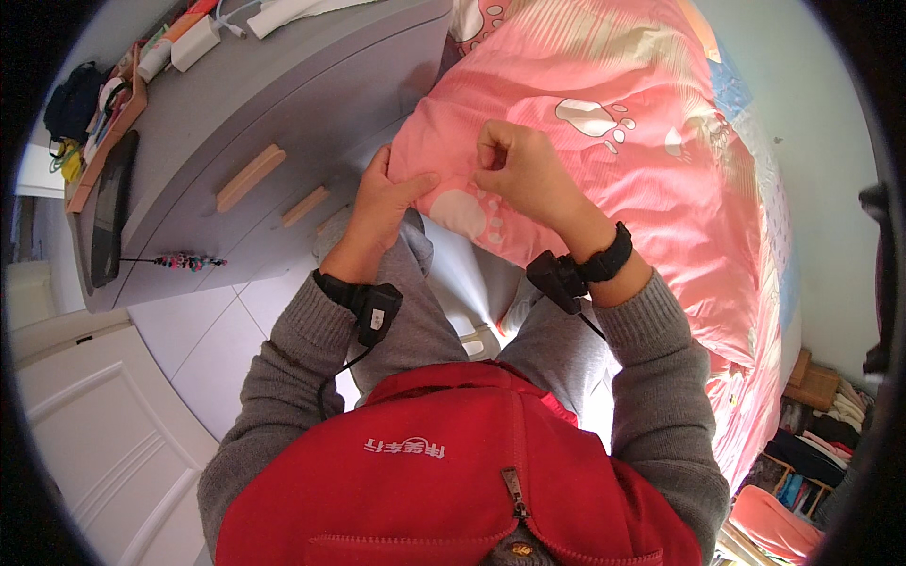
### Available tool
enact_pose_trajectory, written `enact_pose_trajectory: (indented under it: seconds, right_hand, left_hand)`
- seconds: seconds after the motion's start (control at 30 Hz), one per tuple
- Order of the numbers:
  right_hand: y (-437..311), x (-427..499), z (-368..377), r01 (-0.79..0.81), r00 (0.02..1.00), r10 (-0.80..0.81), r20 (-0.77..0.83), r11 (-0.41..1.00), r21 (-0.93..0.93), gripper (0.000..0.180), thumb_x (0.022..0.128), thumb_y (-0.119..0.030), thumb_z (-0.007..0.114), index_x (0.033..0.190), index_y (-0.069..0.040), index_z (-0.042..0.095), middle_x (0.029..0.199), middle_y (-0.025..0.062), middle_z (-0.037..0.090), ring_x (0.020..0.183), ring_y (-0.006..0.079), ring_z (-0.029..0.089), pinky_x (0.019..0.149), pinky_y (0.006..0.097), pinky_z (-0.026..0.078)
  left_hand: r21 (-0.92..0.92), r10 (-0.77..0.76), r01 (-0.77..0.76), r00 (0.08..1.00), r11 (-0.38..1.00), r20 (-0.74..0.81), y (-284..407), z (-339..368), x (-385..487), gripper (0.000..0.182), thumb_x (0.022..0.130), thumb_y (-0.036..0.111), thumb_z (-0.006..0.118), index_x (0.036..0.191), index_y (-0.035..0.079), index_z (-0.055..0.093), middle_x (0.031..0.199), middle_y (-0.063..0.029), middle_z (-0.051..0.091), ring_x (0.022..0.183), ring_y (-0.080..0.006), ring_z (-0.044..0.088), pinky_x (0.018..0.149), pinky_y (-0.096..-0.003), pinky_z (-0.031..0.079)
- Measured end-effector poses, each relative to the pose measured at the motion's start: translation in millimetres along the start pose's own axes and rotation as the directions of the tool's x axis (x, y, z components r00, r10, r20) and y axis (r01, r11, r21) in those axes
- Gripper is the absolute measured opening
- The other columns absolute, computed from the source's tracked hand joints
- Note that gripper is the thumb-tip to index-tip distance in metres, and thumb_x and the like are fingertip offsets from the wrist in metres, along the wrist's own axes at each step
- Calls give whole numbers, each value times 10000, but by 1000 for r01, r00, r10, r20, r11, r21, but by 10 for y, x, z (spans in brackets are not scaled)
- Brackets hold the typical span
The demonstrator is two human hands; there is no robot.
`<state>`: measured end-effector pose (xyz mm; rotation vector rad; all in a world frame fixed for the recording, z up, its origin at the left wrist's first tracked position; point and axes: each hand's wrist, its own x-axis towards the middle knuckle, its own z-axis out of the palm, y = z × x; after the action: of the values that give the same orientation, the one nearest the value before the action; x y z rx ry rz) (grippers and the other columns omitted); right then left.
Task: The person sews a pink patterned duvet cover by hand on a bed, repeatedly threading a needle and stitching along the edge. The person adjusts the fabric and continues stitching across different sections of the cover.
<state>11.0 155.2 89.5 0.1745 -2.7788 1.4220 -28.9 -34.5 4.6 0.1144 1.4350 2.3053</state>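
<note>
A pink quilt (623, 191) with pale paw prints spreads over the bed before me. My left hand (386, 201) grips its near left corner, the thumb on top and the fingers behind the cloth. Just to the right, my right hand (527, 173) is over the same corner with its fingers curled toward the thumb. Whether a fold of cloth is pinched between those fingertips cannot be made out. Each wrist wears a black strap with a small device, the left device (379, 311) and the right device (559, 281).
A grey drawer cabinet (311, 92) with wooden handles stands at left. On its top are a phone (113, 212), an organizer tray (113, 138) and a white charger (196, 44). A white door (106, 439) is lower left. Folded clothes (814, 446) lie at lower right, beside the wall (814, 233).
</note>
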Motion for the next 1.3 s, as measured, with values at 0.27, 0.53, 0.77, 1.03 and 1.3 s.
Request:
enact_pose_trajectory:
  seconds: [0.27,0.53,0.77,1.03,1.3]
  right_hand:
    - [-46,21,-47,2,1000,-3,16,999,36,225,684,47,677,737,-25,471,662,-7,495,630,66,476,558,232,414]
    - [-67,17,-42,6,999,-8,36,999,38,216,693,32,687,738,-26,484,653,-9,495,612,68,476,545,235,416]
    - [-29,39,110,123,991,-128,-31,984,-125,178,668,30,666,741,-4,507,626,59,509,578,124,505,529,279,425]
    - [11,120,233,210,976,-217,5,939,-272,155,656,-4,654,739,-6,523,613,136,523,564,292,555,536,349,441]
    - [26,115,102,154,988,-154,12,980,-127,206,641,16,655,716,-8,465,601,90,470,555,167,480,519,312,410]
  left_hand:
    - [25,28,-29,999,999,17,11,-2,-17,591,729,51,763,1236,-21,469,1183,-108,568,1067,-195,565,920,-313,458]
    - [32,21,-22,1000,999,8,-10,-8,-5,584,741,34,730,1259,-19,464,1206,-104,561,1087,-194,559,931,-312,452]
    - [111,78,-75,997,991,-25,33,15,-35,554,701,49,767,1182,-9,500,1127,-77,577,1021,-155,564,879,-293,468]
    - [365,183,-154,982,918,-45,37,-5,-42,493,676,55,783,1111,-8,560,1030,-68,616,926,-137,583,818,-275,479]
    - [357,154,-126,987,925,-51,62,-11,-58,455,700,42,770,1106,6,569,1044,-63,624,927,-140,591,815,-274,476]
